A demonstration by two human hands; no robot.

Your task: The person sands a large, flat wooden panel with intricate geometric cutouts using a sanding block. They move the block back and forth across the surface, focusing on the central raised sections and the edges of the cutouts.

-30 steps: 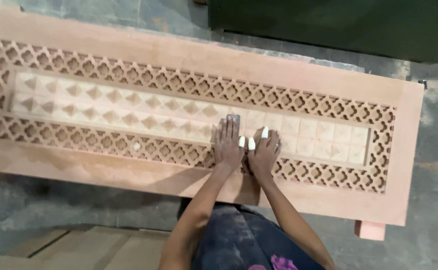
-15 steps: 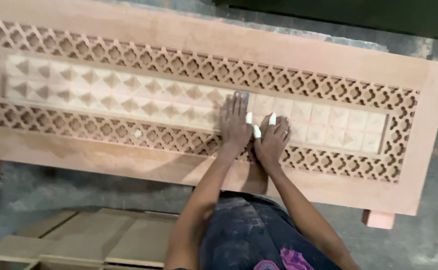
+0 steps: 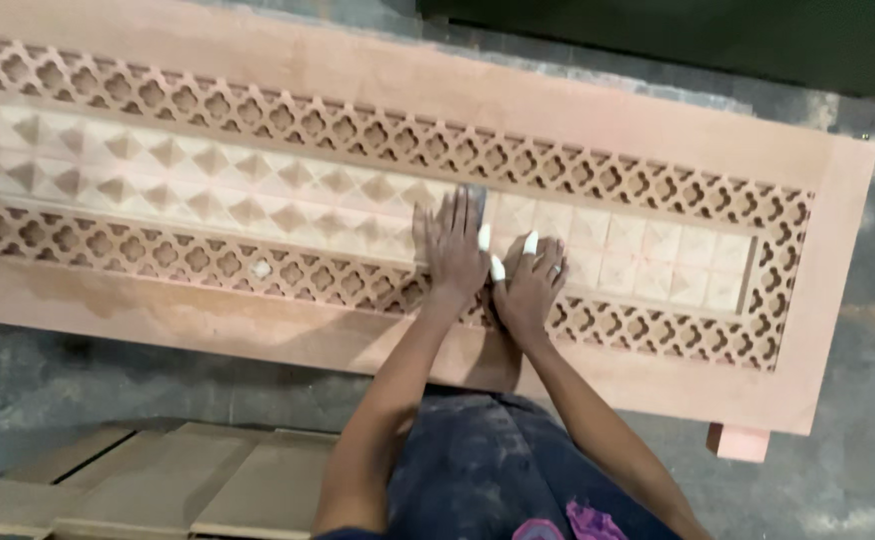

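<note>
Nearest the camera, low in the view, flat wooden boards (image 3: 148, 485) lie stacked on the grey floor (image 3: 838, 470), just left of the person's dark, dusty clothing. Both bare arms reach up from there onto a long carved wooden panel (image 3: 598, 115) that runs across the whole view, one pale foot (image 3: 738, 441) showing under its near right corner.

The left hand (image 3: 455, 250) lies flat, palm down, fingers spread and straight, pressing on a small grey piece — probably sandpaper (image 3: 477, 195) — whose edge peeks out past the fingertips. It grips nothing; it only presses down. The right hand (image 3: 530, 285) rests just beside it, touching at the thumb side, its fingers loosely curled on the wood, several tips wrapped in white tape (image 3: 531, 243) and a ring on one finger. Whether it holds anything underneath cannot be told.

Both hands sit on the middle strip of the panel — a pale band of raised pyramid squares (image 3: 198, 185) — right of centre. Lattice fretwork (image 3: 288, 115) borders that strip on the near and far sides. Beyond the panel's far edge stands a dark green surface (image 3: 678, 40).
</note>
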